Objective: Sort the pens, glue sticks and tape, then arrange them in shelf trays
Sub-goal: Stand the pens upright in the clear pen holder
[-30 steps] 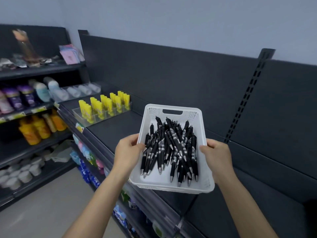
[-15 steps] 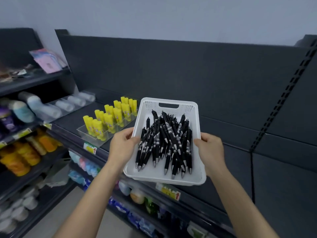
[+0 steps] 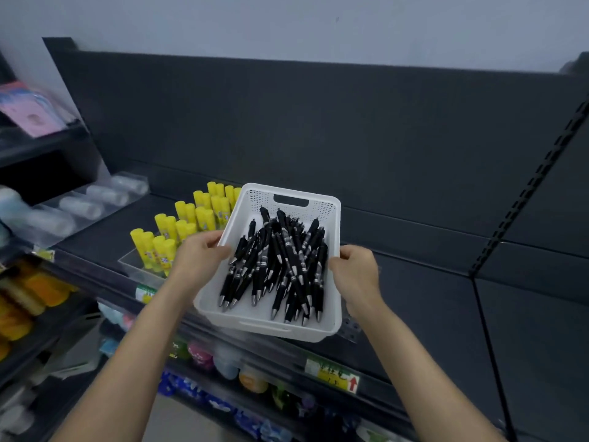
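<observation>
Dark grey shelving (image 3: 414, 272) under a pale wall fills the frame, with a clear tray of upright yellow glue sticks (image 3: 188, 224) standing left of centre on the shelf. At centre, a white plastic basket (image 3: 245, 314) full of black pens (image 3: 280, 263) is held over the shelf's front edge, just right of the glue sticks. The left hand (image 3: 199, 255) has its fingers curled over the basket's left rim, and the right hand (image 3: 357, 271) grips the right rim likewise.

Orange bottles (image 3: 38, 293) on lower left shelf; pink packet (image 3: 30, 114) upper left; price label w/ red arrow (image 3: 334, 374) on shelf edge.
</observation>
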The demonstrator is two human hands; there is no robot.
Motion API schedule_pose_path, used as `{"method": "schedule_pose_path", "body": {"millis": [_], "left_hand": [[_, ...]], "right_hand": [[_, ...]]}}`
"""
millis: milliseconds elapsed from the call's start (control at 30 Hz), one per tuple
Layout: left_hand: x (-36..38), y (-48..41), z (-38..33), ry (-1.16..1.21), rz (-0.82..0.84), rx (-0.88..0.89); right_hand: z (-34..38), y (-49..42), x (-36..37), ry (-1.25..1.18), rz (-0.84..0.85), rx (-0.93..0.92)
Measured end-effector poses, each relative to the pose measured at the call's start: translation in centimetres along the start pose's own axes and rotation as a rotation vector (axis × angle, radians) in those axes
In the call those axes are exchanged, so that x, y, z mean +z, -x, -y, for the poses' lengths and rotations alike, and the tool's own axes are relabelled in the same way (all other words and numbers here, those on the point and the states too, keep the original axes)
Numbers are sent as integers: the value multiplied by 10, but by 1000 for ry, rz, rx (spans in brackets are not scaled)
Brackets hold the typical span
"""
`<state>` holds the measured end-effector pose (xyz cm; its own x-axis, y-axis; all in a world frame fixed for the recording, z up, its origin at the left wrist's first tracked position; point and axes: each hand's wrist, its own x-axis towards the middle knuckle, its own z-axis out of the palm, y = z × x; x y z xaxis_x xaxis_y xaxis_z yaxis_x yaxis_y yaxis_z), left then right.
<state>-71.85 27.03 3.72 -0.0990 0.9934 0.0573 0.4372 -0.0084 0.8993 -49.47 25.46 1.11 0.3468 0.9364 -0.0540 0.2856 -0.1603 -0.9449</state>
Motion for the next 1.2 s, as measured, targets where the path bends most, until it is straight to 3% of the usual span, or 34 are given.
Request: {"method": "schedule_pose_path", "body": {"millis": [367, 1000, 1067, 1200], "left_hand": [[19, -73, 40, -11, 98, -37], [40, -142, 83, -235, 325, -52], [41, -140, 82, -272, 322, -7], [45, -133, 69, -503, 145, 382]], "right_hand": [[-19, -54, 23, 125, 62, 62], [-34, -72, 64, 247, -113, 253], [-35, -68, 63, 280, -115, 217], [-32, -64, 47, 494, -264, 77]]}}
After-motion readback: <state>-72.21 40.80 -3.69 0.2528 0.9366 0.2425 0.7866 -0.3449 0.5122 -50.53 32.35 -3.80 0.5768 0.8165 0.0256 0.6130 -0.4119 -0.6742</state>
